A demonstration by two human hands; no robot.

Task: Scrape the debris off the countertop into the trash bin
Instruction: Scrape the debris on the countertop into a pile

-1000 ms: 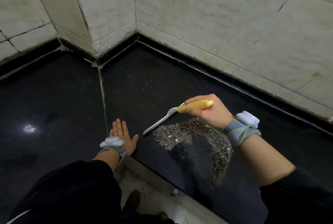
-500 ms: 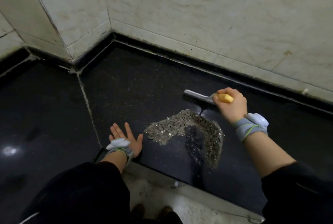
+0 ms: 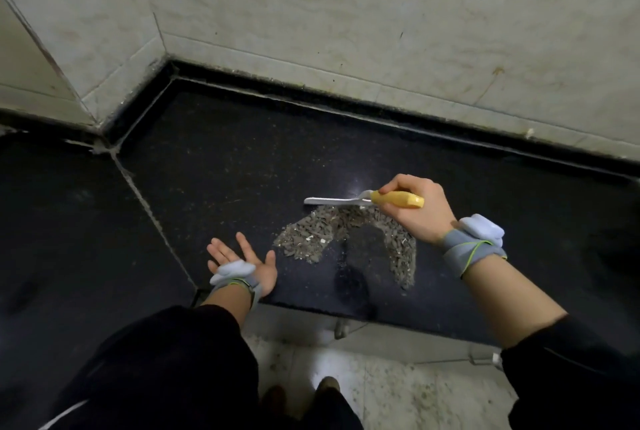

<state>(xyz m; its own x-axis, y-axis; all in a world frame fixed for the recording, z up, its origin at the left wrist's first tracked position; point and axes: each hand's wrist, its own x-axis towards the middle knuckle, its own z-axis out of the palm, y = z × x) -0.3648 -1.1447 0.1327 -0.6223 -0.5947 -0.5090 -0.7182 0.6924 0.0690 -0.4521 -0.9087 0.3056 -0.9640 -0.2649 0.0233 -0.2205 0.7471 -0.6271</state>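
1. Two hands work over a black countertop [image 3: 242, 166] set in a corner of pale wall tiles [image 3: 311, 31].
2. Right hand [image 3: 420, 213]: fingers curled round the yellow handle of a scraper [image 3: 346, 201]. Grey blade points left, edge down on the stone.
3. Debris [image 3: 311, 239]: grey-brown flakes in an arch-shaped heap on the near side of the blade, top of the arch touching it. One leg runs toward the front edge, below the right wrist.
4. Left hand [image 3: 242, 261]: fingers straight and spread, holding nothing, at the front edge just left of the heap.
5. Grey wristbands [image 3: 474, 249] with pale modules on both wrists.
6. Speckled floor [image 3: 398, 391] shows below the counter edge.
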